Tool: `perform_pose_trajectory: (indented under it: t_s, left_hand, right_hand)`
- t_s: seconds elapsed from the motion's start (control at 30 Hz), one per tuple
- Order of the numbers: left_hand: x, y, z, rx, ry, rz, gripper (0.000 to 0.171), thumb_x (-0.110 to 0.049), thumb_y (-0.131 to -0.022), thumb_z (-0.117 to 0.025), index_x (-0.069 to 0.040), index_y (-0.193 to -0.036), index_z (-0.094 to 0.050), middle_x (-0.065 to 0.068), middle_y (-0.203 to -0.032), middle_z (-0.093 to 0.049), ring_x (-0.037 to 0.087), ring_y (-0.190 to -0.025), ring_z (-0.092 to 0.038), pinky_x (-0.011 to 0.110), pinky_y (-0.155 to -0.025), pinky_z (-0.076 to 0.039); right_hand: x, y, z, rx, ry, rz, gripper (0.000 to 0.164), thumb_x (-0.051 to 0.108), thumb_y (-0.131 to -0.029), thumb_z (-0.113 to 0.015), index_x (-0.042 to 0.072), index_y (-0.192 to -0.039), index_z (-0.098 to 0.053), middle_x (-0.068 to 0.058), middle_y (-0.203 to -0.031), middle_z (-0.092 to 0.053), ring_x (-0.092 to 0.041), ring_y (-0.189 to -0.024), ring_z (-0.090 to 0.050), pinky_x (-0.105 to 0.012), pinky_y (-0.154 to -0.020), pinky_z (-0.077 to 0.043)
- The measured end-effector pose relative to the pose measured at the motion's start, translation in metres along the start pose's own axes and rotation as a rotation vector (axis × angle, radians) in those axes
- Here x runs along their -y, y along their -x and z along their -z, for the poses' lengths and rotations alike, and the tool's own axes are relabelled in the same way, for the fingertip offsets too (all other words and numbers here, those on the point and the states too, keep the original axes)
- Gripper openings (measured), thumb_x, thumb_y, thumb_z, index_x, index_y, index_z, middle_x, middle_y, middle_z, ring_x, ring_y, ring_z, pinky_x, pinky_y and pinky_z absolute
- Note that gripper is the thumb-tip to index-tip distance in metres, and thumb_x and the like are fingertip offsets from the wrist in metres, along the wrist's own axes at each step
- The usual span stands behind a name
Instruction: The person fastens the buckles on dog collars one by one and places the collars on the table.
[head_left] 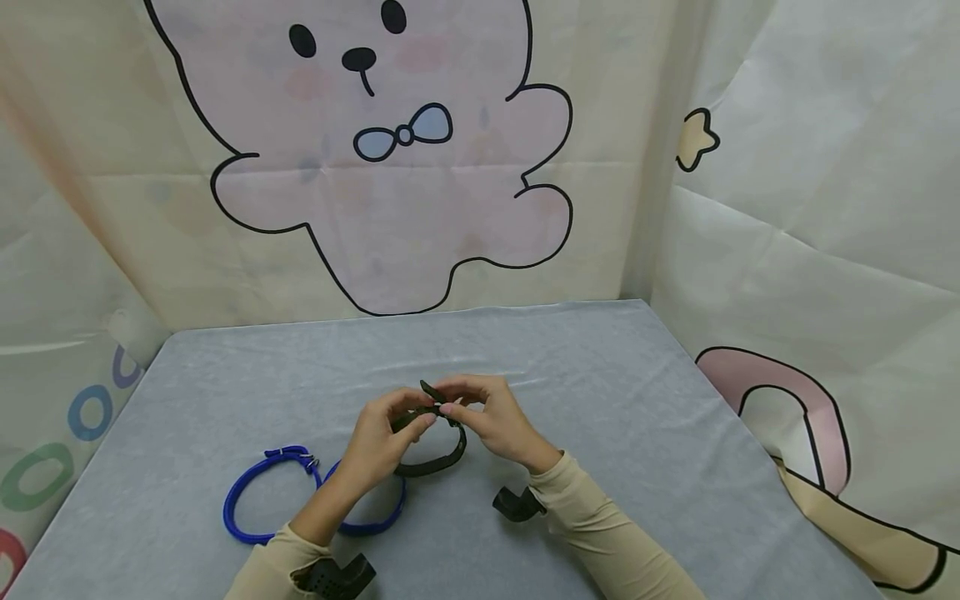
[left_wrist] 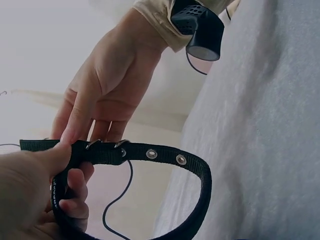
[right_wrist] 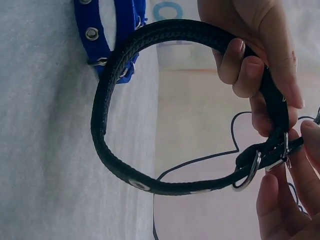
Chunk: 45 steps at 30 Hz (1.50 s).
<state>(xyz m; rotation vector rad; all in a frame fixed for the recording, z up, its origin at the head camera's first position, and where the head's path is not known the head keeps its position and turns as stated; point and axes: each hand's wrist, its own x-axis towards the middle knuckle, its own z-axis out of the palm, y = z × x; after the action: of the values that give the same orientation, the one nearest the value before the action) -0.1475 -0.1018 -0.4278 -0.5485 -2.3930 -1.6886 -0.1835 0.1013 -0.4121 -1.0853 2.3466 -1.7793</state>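
Observation:
Both hands hold a dark collar with metal eyelets, raised in a loop over the table; its band (head_left: 433, 467) hangs below the fingers. My left hand (head_left: 382, 437) pinches the strap beside the buckle, thumb on top and fingers curled behind, as the left wrist view shows. Opposite it, my right hand (head_left: 491, 417) pinches the strap at the metal buckle (right_wrist: 286, 150) with thumb and fingertips. A D-shaped ring (right_wrist: 248, 172) sits close to the buckle. The strap's free end (left_wrist: 37, 145) sticks out past the left thumb.
Two blue collars lie on the grey cloth-covered table (head_left: 600, 375) at the left: one blue loop (head_left: 234, 500) in full view, another blue loop (head_left: 375, 527) partly behind the left forearm. Printed curtains (head_left: 480, 217) stand at the back and sides. Each wrist wears a black camera (head_left: 517, 505).

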Motion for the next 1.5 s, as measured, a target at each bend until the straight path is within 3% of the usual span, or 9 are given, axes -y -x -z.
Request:
perform_pose_trajectory:
  t_s: [0.17, 0.27, 0.53, 0.7, 0.9, 1.0, 1.2, 1.5]
  left_hand:
    - [0.0023, -0.0010, 0.0014, 0.036, 0.000, -0.010, 0.026, -0.007, -0.092, -0.074, -0.009, -0.117, -0.070, 0.009, -0.117, -0.074, 0.023, -0.108, -0.071, 0.027, -0.088, -0.056]
    - [0.0028, -0.0014, 0.0013, 0.051, -0.003, 0.016, 0.026, -0.008, -0.094, -0.072, -0.009, -0.120, -0.069, 0.009, -0.119, -0.073, 0.028, -0.112, -0.070, 0.029, -0.091, -0.055]
    - [0.0043, -0.0020, 0.0019, 0.006, 0.006, 0.123, 0.029, -0.012, -0.093, -0.074, 0.001, -0.118, -0.066, 0.014, -0.106, -0.078, 0.023, -0.097, -0.074, 0.024, -0.081, -0.055]
    - [0.0042, -0.0028, 0.0018, -0.030, 0.048, 0.161, 0.024, -0.013, -0.092, -0.075, 0.000, -0.111, -0.070, 0.015, -0.099, -0.078, 0.013, -0.085, -0.072, 0.023, -0.074, -0.054]
    - [0.0034, -0.0029, 0.0011, -0.094, 0.012, 0.120, 0.019, -0.015, -0.092, -0.075, -0.007, -0.108, -0.074, 0.008, -0.098, -0.078, 0.016, -0.097, -0.072, 0.036, -0.092, -0.055]
    - [0.0033, -0.0032, 0.0007, -0.104, 0.010, 0.099, 0.019, -0.015, -0.091, -0.076, -0.006, -0.108, -0.075, 0.009, -0.100, -0.078, 0.019, -0.098, -0.073, 0.042, -0.094, -0.055]
    - [0.0003, -0.0043, 0.0003, -0.126, 0.011, 0.093, 0.021, -0.013, -0.089, -0.077, -0.003, -0.108, -0.074, 0.010, -0.099, -0.078, 0.016, -0.095, -0.073, 0.033, -0.091, -0.054]
    - [0.0002, -0.0029, 0.0010, -0.143, 0.029, 0.094, 0.020, -0.012, -0.089, -0.078, -0.005, -0.107, -0.075, 0.010, -0.097, -0.077, 0.014, -0.091, -0.072, 0.025, -0.086, -0.054]
  right_hand:
    - [-0.0019, 0.0004, -0.0006, -0.013, 0.024, -0.008, 0.025, 0.006, -0.097, -0.067, 0.001, -0.121, -0.070, -0.018, -0.113, -0.074, -0.017, -0.100, -0.070, -0.032, -0.084, -0.057]
    - [-0.0030, 0.0006, -0.0006, -0.012, 0.039, -0.011, 0.026, 0.007, -0.097, -0.066, 0.001, -0.123, -0.069, -0.018, -0.114, -0.073, -0.025, -0.103, -0.070, -0.033, -0.086, -0.057]
    - [-0.0038, 0.0004, -0.0015, 0.006, 0.137, -0.020, 0.031, 0.010, -0.098, -0.065, 0.003, -0.128, -0.068, -0.019, -0.117, -0.073, -0.027, -0.102, -0.071, -0.034, -0.085, -0.057]
    - [-0.0040, 0.0015, -0.0033, -0.061, 0.209, -0.011, 0.036, 0.013, -0.099, -0.065, 0.008, -0.134, -0.063, -0.014, -0.111, -0.075, -0.024, -0.095, -0.072, -0.029, -0.081, -0.056]
    - [-0.0017, 0.0028, -0.0050, -0.089, 0.239, 0.018, 0.028, 0.014, -0.100, -0.063, 0.011, -0.128, -0.066, -0.009, -0.116, -0.073, -0.021, -0.098, -0.070, -0.028, -0.080, -0.055]
    - [-0.0015, 0.0034, -0.0050, -0.090, 0.243, 0.027, 0.024, 0.016, -0.101, -0.062, 0.011, -0.123, -0.070, -0.006, -0.115, -0.073, -0.019, -0.102, -0.066, -0.029, -0.080, -0.055]
    - [-0.0013, 0.0031, -0.0051, -0.098, 0.205, 0.030, 0.020, 0.016, -0.103, -0.060, 0.011, -0.117, -0.072, -0.009, -0.108, -0.071, -0.014, -0.097, -0.062, -0.031, -0.083, -0.054]
    - [-0.0034, 0.0037, -0.0046, -0.114, 0.165, 0.018, 0.018, 0.006, -0.101, -0.057, 0.009, -0.104, -0.075, -0.008, -0.108, -0.066, -0.015, -0.096, -0.063, -0.033, -0.086, -0.057]
